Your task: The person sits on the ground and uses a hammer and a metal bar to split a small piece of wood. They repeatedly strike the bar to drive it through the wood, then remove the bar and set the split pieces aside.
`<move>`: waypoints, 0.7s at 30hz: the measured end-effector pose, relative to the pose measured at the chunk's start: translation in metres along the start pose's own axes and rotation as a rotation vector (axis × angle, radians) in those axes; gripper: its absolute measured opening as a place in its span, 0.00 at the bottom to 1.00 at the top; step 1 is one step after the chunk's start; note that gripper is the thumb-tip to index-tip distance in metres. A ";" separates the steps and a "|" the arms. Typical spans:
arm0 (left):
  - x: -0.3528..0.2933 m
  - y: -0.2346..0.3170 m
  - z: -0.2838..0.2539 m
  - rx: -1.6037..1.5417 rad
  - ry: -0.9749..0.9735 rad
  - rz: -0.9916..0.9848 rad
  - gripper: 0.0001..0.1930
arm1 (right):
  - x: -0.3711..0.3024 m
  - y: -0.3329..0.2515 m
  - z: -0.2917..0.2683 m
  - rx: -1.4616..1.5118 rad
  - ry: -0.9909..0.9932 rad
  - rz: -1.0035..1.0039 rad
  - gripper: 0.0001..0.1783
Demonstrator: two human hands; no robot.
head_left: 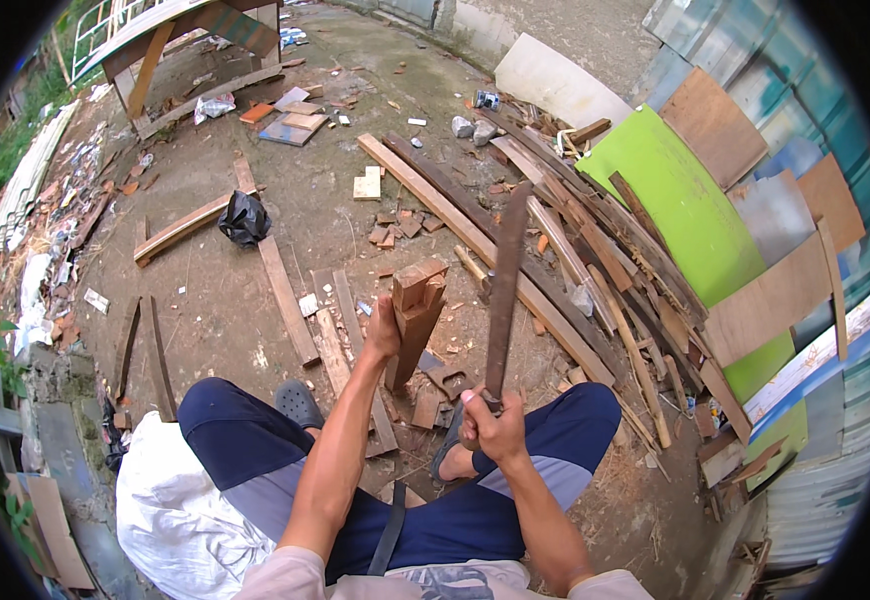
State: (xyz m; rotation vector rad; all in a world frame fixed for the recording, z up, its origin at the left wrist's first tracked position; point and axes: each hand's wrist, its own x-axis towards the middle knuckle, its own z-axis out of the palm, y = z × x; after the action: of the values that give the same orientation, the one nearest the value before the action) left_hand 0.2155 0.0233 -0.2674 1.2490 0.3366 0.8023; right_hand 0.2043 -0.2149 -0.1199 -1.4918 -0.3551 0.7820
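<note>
My left hand (385,328) is closed around the upper side of a short wooden beam (417,325), which stands tilted between my feet. A notch is cut into its top end. In my closed right hand (496,425) is the handle of a machete (507,300). Its long, rust-brown blade points up and away from me, to the right of the beam and apart from it. By the beam's foot lie small wood offcuts (427,408) and a dark notched piece of wood (449,378).
Long planks (455,215) lie across the ground ahead, beside a heap of old lumber (620,270) at the right. Green panels (670,200) lean against the metal sheet wall (825,90). A black plastic bag (245,218) rests on crossed boards. White cloth (180,500) lies at my left.
</note>
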 end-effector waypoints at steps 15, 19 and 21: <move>0.008 -0.021 -0.022 0.054 -0.062 -0.100 0.55 | 0.018 0.030 -0.001 -0.383 0.063 -0.113 0.15; 0.001 -0.006 -0.020 0.165 0.025 -0.108 0.55 | 0.017 0.019 0.006 -0.391 -0.022 0.021 0.18; -0.003 0.013 -0.009 0.222 -0.085 -0.096 0.55 | 0.016 0.028 -0.005 -0.376 -0.045 0.023 0.18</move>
State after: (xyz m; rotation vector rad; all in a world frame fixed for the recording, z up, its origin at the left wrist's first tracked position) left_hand 0.2034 0.0287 -0.2587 1.4586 0.4225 0.6400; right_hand 0.2120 -0.2114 -0.1514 -1.8334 -0.5426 0.7976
